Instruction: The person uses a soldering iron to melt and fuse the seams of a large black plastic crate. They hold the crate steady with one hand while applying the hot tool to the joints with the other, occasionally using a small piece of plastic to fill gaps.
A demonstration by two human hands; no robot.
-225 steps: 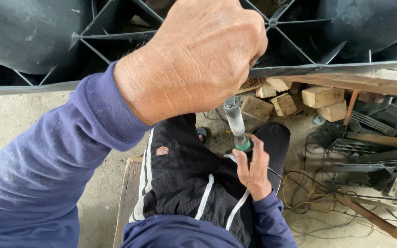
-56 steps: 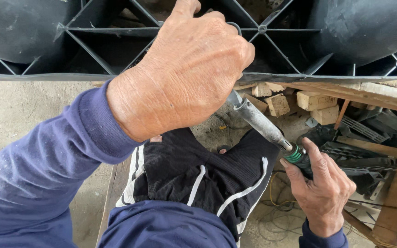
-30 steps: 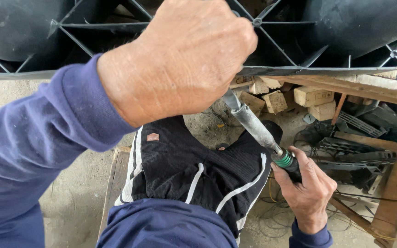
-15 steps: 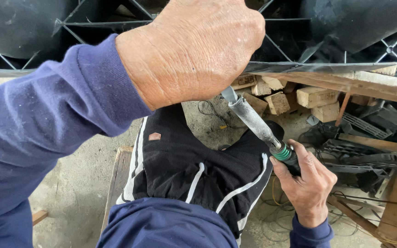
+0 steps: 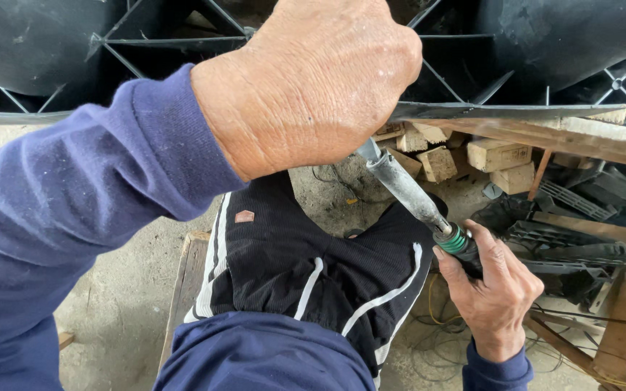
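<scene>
Right hand (image 5: 490,293) grips the stiff, probably hot soldering iron (image 5: 407,192) by its handle; left hand (image 5: 313,80) presses the rigid black plastic panel (image 5: 530,36).

A grey-barrelled tool (image 5: 407,190) with a green collar is gripped at its dark handle by the right hand (image 5: 490,289), below the black ribbed plastic part (image 5: 530,51). Its tip is pointed up at the part's lower edge, where the left hand (image 5: 313,83) is pressed. Wooden blocks (image 5: 465,156) are seen just beneath that edge.
</scene>
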